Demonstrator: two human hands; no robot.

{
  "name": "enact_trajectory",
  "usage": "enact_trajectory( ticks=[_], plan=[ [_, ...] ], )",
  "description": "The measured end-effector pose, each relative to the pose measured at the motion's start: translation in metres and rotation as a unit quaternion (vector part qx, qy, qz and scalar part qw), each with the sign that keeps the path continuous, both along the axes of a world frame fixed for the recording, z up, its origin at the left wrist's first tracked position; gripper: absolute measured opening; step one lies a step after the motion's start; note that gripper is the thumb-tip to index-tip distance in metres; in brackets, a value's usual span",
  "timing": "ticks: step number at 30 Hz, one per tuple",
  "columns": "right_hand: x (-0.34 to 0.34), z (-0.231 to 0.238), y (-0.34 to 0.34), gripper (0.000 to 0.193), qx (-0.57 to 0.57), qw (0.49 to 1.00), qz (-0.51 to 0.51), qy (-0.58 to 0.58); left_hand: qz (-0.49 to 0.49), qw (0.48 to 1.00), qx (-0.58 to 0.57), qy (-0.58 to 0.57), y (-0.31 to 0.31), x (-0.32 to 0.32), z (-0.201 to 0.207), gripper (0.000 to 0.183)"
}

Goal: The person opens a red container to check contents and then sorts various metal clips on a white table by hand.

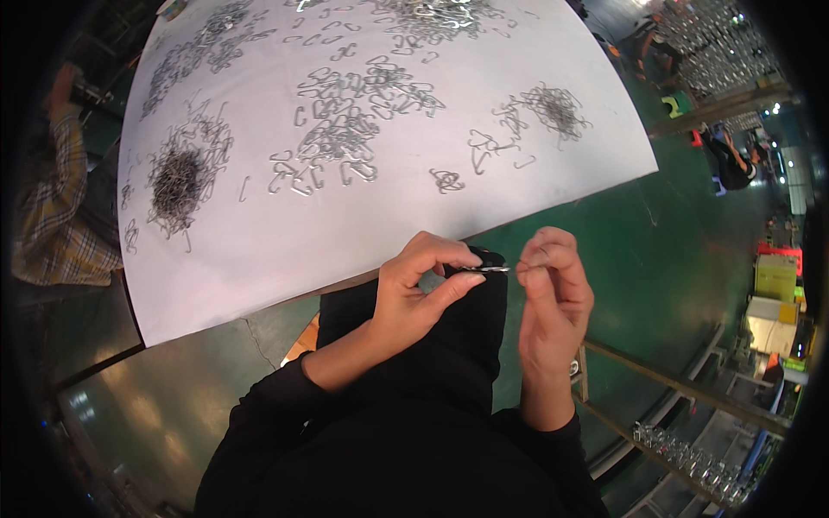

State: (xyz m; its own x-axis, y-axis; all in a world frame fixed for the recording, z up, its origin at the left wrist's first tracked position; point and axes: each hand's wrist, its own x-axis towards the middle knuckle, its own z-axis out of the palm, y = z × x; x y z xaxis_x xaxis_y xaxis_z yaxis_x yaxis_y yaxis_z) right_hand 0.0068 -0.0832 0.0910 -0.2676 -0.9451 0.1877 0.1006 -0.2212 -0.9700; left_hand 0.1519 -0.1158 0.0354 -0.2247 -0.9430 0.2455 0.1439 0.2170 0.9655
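My left hand (413, 289) pinches a small, shiny metal piece (495, 268) between thumb and fingertips, over my lap and just off the table's near edge. The piece looks like a metal hook, seen edge-on and partly covered by the fingers. Close to its free end, my right hand (557, 298) is closed, thumb against curled fingertips; whatever they hold, if anything, is too small to make out. On the white table (285, 242) lie loose metal hooks (341, 134) in the middle and a dense pile of thin wire pieces (177, 186) at the left.
A smaller heap of wire pieces (557, 110) lies at the table's right, and a big heap of metal hooks (440, 13) at the far side. At the left sits a person in a plaid sleeve (71, 164). Right of the green floor (639, 268) stand rails (682, 380) with hanging metal parts.
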Motion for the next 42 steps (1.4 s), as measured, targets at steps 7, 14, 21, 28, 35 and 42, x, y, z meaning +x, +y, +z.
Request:
enact_trajectory(
  ticks=[7,14,21,28,35,42],
  plan=[
    [-0.006,-0.001,0.003,0.012,-0.008,1.0,0.002,0.012,0.205,0.9,-0.12,-0.367,-0.077,0.072,-0.045,0.019],
    [-0.003,-0.002,0.001,0.011,0.011,1.0,0.002,0.004,0.226,0.852,-0.103,-0.461,-0.093,0.084,-0.04,0.023],
    [-0.002,-0.007,-0.002,0.005,0.009,1.0,0.026,-0.002,0.27,0.778,-0.097,-0.559,-0.094,0.059,-0.057,0.042],
    [-0.002,-0.011,-0.001,0.006,0.012,0.999,0.048,-0.003,0.259,0.758,-0.091,-0.591,-0.099,0.055,-0.058,0.04],
    [-0.001,-0.015,0.002,0.005,0.018,0.997,0.07,-0.009,0.189,0.84,-0.049,-0.506,-0.098,0.072,-0.047,0.018],
    [-0.002,-0.018,0.006,0.004,0.082,0.99,0.1,-0.06,0.129,0.935,0.145,-0.297,-0.082,0.064,-0.014,0.013]
  ],
)
